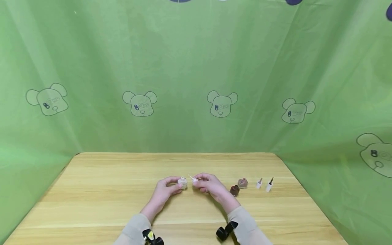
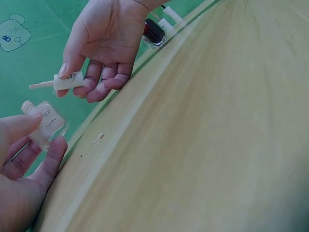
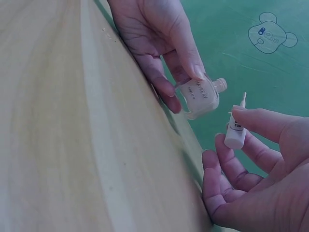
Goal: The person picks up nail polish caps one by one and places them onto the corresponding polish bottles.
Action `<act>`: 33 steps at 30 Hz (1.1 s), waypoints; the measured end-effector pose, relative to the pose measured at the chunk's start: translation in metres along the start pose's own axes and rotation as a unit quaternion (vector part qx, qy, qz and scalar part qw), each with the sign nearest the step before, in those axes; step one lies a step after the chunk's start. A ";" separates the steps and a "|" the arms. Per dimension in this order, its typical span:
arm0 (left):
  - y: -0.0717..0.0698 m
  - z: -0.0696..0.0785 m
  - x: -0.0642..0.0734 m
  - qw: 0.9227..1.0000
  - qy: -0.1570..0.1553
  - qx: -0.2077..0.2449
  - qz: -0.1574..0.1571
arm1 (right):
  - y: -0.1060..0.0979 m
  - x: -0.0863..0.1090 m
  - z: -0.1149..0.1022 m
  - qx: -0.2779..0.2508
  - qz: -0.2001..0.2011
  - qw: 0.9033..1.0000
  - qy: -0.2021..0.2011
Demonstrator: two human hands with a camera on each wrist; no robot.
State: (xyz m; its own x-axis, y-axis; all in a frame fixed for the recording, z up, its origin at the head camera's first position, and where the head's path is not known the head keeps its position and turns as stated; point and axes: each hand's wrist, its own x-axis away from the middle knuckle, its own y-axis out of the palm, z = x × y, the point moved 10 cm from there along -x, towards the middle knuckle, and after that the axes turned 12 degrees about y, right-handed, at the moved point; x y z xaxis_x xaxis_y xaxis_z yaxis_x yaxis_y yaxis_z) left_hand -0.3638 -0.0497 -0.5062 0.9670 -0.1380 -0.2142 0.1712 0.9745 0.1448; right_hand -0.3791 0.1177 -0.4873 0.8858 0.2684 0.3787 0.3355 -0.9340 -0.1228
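Note:
My left hand (image 1: 166,187) holds an uncapped nail polish bottle (image 1: 182,183) between thumb and fingers. The bottle is clear glass with pale polish inside, and its open neck shows in both wrist views. Just to its right, my right hand (image 1: 211,185) pinches a white nail polish cap (image 2: 69,81) between thumb and fingers. The cap's brush (image 2: 42,84), coated pale, points toward the bottle and stands apart from its neck. In the right wrist view the cap (image 3: 235,133) is held with its brush upward.
Right of my right hand stand a dark brown polish bottle (image 1: 234,190) and a pinkish one (image 1: 243,183), both uncapped. Farther right, two white caps, a shorter (image 1: 259,184) and a taller one (image 1: 269,186), stand brush-up on the wooden table (image 1: 122,211). A green curtain (image 1: 183,61) hangs behind.

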 end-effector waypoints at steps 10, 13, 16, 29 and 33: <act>0.003 0.002 0.001 1.000 0.002 -0.009 -0.009 | -0.016 0.010 -0.008 0.000 0.033 0.999 0.001; 0.003 0.002 0.001 1.000 0.003 -0.009 -0.011 | -0.020 0.012 -0.015 0.008 0.046 0.999 -0.012; 0.003 0.001 0.000 1.000 0.002 -0.008 -0.011 | -0.023 0.015 -0.021 0.022 0.056 0.998 -0.026; 0.004 0.002 0.002 1.000 0.000 -0.024 -0.015 | -0.018 0.030 -0.046 0.114 0.095 0.984 -0.096; 0.006 0.002 0.001 0.999 0.003 -0.041 -0.028 | -0.013 0.033 -0.052 0.151 0.107 0.976 -0.115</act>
State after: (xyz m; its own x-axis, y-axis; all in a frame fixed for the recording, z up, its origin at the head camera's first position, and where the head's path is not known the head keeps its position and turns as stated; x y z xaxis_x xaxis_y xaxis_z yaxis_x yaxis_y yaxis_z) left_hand -0.3613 -0.0447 -0.5033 0.9549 -0.1922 -0.2262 0.2091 0.9764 0.0531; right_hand -0.3712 0.1267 -0.4255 0.9829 0.1531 0.1024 0.1831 -0.8719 -0.4542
